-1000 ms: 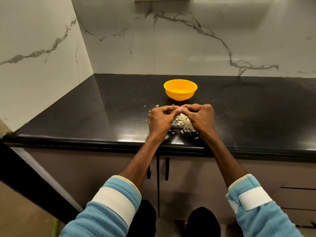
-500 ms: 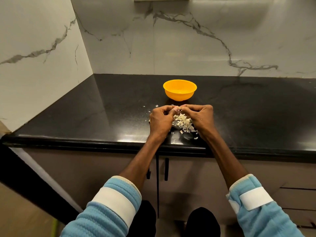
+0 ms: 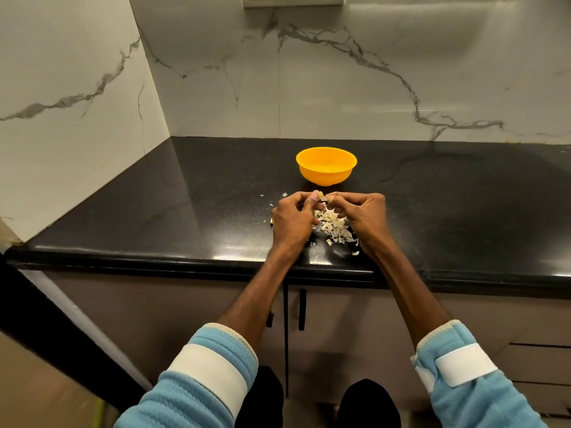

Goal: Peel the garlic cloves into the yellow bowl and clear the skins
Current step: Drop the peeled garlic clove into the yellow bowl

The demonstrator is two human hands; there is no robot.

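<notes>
Black counter (image 3: 185, 211), skins (image 3: 332, 225), hands (image 3: 292, 220) (image 3: 367, 216) pinching clove (image 3: 321, 195), bowl (image 3: 326, 177) beyond

No legible txt, label, brand or no. in view. Wall plate (image 3: 293, 2) at top edge: faint dark marks along its strip, cropped and too small to read. Sleeve bands (image 3: 207, 372): plain white.
</notes>
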